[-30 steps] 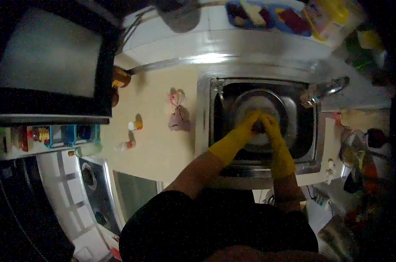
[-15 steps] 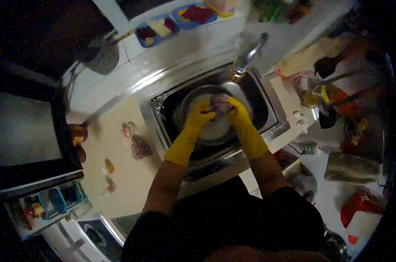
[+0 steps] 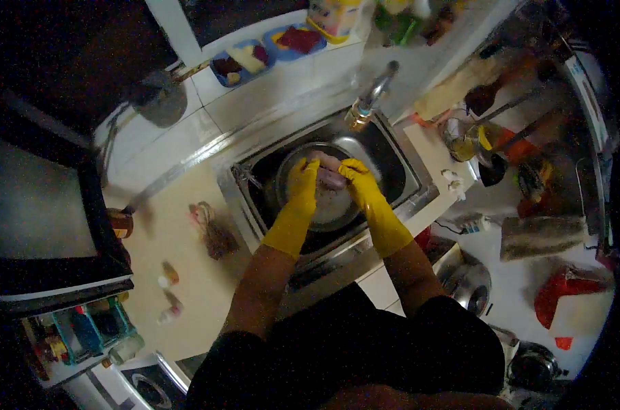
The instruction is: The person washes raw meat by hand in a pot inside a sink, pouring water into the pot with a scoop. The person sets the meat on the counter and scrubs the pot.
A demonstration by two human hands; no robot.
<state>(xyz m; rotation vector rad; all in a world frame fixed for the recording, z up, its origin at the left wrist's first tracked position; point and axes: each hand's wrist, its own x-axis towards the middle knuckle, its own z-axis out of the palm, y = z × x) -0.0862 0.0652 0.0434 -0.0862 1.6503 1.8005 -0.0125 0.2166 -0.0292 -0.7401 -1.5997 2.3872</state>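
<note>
Sink (image 3: 400,174) at centre, with a round bowl (image 3: 334,213) standing in it. Over the bowl, a pinkish-purple piece (image 3: 329,175) — too blurred to identify — is held between the yellow-gloved left hand (image 3: 306,175) and right hand (image 3: 356,175), fingers curled about its ends. A second ago the hands were close together and the piece barely showed; now they are a little apart, with it in plain view — probably the piece itself is being worked. A purplish bundle (image 3: 219,238) lies left on the counter (image 3: 197,304); the faucet (image 3: 371,94) rises at the far side.
</note>
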